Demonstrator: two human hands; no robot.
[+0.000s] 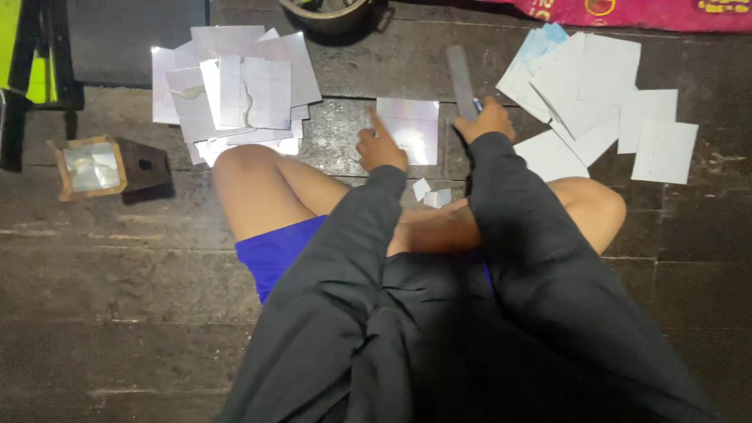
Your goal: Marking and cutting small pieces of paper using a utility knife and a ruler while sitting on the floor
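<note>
Your left hand (380,147) rests on the left edge of a shiny sheet (409,128) lying on the dark floor (117,258) before your crossed legs, index finger stretched out, other fingers curled. Your right hand (486,119) is closed around a grey ruler (460,80) just right of the sheet. One paper pile (235,86) lies left, another stack (595,94) right, scraps (431,193) near your shin.

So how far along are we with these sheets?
Done, apparently: a shiny stack at left, with offcuts by the knees. In hand: left hand pins a sheet; right hand holds a grey straightedge. Left: the white pile at right.
</note>
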